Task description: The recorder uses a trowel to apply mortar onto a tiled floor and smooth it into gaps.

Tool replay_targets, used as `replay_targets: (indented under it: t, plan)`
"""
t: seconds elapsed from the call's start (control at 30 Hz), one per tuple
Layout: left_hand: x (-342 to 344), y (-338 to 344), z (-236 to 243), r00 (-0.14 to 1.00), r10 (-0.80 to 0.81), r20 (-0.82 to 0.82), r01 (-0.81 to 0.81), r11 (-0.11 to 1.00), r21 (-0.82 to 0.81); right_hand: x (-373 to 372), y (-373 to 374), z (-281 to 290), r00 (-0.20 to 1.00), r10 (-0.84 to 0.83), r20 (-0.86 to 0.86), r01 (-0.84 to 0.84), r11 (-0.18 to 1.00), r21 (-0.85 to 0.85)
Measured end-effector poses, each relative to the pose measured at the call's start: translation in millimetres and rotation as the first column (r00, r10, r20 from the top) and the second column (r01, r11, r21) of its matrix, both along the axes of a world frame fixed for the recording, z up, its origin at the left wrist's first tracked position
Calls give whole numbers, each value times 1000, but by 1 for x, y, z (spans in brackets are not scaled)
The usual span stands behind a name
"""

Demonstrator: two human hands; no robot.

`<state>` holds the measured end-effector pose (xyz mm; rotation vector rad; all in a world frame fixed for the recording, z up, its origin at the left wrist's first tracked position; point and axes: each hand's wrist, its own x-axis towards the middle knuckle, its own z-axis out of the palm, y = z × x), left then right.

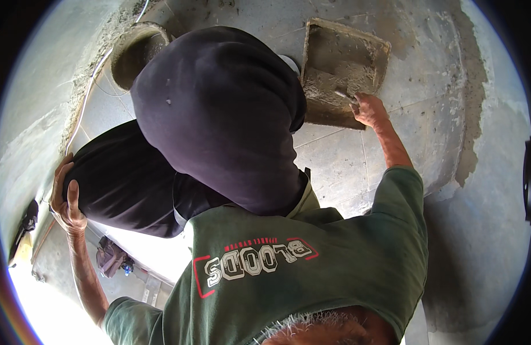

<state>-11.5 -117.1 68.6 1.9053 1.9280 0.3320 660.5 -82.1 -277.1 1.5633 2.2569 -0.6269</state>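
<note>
My right hand (371,110) is closed around a mortar-caked trowel (347,96), whose blade I cannot make out against the wet mix. It is held over the near right part of a rectangular mortar box (382,62). Grey mortar (340,75) lies inside that box, smeared along its walls. Off to the left, my left hand (69,198) rests on the side of my bent knee (119,181), thumb spread from the fingers, with nothing in it.
A mortar-crusted bucket (120,63) stands at the far left, beside a white cable (84,109) running along the wall. Tiled floor (340,158) with mortar crumbs surrounds the box. Rough mortar (474,92) edges the right wall. A crumpled cloth (111,257) lies at the lower left.
</note>
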Motion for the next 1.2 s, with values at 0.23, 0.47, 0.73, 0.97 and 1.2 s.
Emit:
replay_targets:
  t: [0.23,0.47,0.73,0.97,1.2]
  plan:
    - [10,3,9,992,4,-122,-5,1000,-12,8,-27,3,967,-210,-143,228,965,126]
    - [9,6,11,1000,-2,10,1,998,59,-23,63,21,969,-137,-208,180,961,208]
    - [2,9,11,999,15,36,-17,998,58,-142,235,99,980,194,-45,-170,934,315]
    - [-8,11,10,999,7,-32,-7,1000,-3,-232,259,133,850,506,-148,-472,855,216]
    - [-14,25,5,999,-35,1,35,998,-44,-284,251,107,686,619,-382,-722,513,-464]
